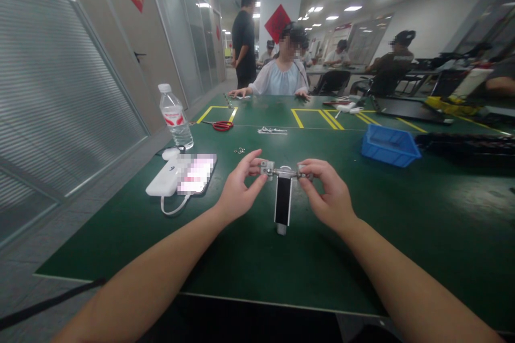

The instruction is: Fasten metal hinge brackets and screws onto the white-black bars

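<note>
Over the green table [249, 257] I hold a small T-shaped metal part [282, 193]: a black bar with silver ends hanging down from a thin cross rod. My left hand [239, 187] pinches the silver block at the rod's left end. My right hand [325, 193] pinches the piece at the rod's right end. The fingers of both hands are closed on it. The bar's lower silver tip stands close to the table top.
A white power bank [163, 181] with a cable and a phone [197, 173] lie to the left, a water bottle [176, 118] behind them. Red scissors [222, 125], small metal bits [240, 150] and a blue bin [389, 146] lie farther back. A seated person [281, 77] faces me across the table.
</note>
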A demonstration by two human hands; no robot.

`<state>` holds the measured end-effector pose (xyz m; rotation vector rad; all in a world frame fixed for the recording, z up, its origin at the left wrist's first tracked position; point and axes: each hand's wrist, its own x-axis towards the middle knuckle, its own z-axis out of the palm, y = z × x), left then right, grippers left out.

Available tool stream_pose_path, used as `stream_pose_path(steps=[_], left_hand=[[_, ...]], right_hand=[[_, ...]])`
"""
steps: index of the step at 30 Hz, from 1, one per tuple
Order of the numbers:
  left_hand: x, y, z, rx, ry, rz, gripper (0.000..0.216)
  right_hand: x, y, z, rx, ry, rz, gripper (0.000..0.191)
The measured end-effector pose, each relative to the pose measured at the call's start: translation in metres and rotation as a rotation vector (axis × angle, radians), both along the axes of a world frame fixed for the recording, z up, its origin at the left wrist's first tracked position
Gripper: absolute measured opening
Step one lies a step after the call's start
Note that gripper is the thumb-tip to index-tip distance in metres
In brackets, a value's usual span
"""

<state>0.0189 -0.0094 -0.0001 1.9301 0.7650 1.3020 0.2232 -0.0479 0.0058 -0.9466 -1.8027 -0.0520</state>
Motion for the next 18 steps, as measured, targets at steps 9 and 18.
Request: stream_pose_path(steps=[9,18], left_hand=[[-0.004,0.003,0.001,0.107,0.174,0.1,0.026],[-0.009,0.012,-0.012,0.039,0.51,0.042,0.019]], right_hand=[[0.0,0.004,-0.009,-0.112,-0.012,0.07,0.014],[0.009,0.018,-0.027,-0.419,-0.181,0.098,0.008]])
